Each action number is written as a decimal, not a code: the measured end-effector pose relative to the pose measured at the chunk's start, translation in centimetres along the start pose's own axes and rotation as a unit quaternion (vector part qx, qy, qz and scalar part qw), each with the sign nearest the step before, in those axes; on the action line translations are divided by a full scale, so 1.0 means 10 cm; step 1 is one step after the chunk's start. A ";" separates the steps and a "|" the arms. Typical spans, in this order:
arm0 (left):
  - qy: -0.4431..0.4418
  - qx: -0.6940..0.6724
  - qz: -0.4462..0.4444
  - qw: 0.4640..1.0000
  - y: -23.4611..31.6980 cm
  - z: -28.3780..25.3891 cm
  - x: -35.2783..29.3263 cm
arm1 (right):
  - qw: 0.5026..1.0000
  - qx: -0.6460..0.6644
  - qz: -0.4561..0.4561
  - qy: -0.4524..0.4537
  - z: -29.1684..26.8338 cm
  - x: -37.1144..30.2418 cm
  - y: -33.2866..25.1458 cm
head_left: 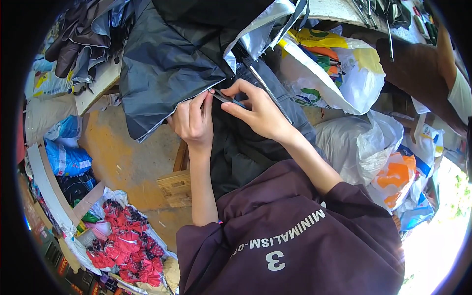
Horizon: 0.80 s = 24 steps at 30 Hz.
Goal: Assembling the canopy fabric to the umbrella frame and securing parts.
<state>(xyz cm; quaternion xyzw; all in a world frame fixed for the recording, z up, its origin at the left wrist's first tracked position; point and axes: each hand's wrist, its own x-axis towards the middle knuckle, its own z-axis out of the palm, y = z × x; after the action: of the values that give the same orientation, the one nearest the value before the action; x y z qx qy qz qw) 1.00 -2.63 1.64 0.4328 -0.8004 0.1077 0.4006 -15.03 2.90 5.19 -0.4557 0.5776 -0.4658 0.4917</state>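
Observation:
Black umbrella cloth with a silvery underside spreads in front of me and over my lap. My left hand is closed, pinching the cloth's edge between thumb and fingertips. Just to its right, my right hand is curled around a small, slim dark tool, bluish at its rear end. The tool's tip meets the cloth edge at my left fingertips; I cannot make out its exact kind. A metal umbrella shaft runs slantwise behind my right hand, partly covered by the cloth.
A white and yellow bag with colourful contents stands at right, above a pale plastic bag. Brown folded cloths hang over a table corner at upper left. Red patterned cloth bundles fill a container lower left. Another person's arm shows at far right.

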 end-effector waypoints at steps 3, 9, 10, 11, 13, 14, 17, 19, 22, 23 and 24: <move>-0.004 0.001 -0.001 1.000 -0.01 -0.01 -0.01 | 1.000 0.019 0.009 0.001 0.03 0.05 0.00; -0.006 -0.005 -0.002 1.000 0.00 -0.01 -0.01 | 0.999 0.044 0.024 0.011 0.03 0.08 -0.04; -0.007 -0.007 -0.002 1.000 0.00 -0.01 -0.01 | 0.999 0.041 0.022 0.013 0.03 0.08 -0.04; -0.008 -0.008 -0.003 1.000 0.00 -0.01 -0.01 | 0.999 0.038 0.020 0.015 0.02 0.08 -0.04; -0.008 -0.007 -0.002 1.000 -0.01 -0.01 -0.01 | 0.999 0.040 0.030 0.007 0.00 0.09 -0.05; -0.009 -0.005 -0.002 1.000 -0.01 -0.01 -0.02 | 0.998 0.043 0.041 -0.001 -0.01 0.09 -0.06; -0.010 -0.002 -0.001 1.000 -0.02 -0.02 -0.02 | 0.997 0.048 0.063 -0.018 -0.02 0.09 -0.07; -0.011 -0.006 0.000 1.000 -0.02 -0.02 -0.02 | 0.996 0.053 0.068 -0.017 -0.03 0.09 -0.06; -0.012 -0.009 0.001 1.000 -0.02 -0.03 -0.01 | 0.995 0.059 0.073 -0.017 -0.04 0.09 -0.06; -0.012 -0.006 0.002 1.000 -0.02 -0.03 -0.01 | 0.995 0.063 0.070 -0.014 -0.03 0.09 -0.06; -0.012 -0.004 0.003 1.000 -0.02 -0.03 0.00 | 0.995 0.067 0.067 -0.011 -0.02 0.09 -0.06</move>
<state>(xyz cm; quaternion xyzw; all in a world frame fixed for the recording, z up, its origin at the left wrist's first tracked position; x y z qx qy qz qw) 1.32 -2.54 1.80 0.4301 -0.8069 0.1003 0.3922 -15.32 1.90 5.64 -0.3872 0.5689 -0.4639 0.5579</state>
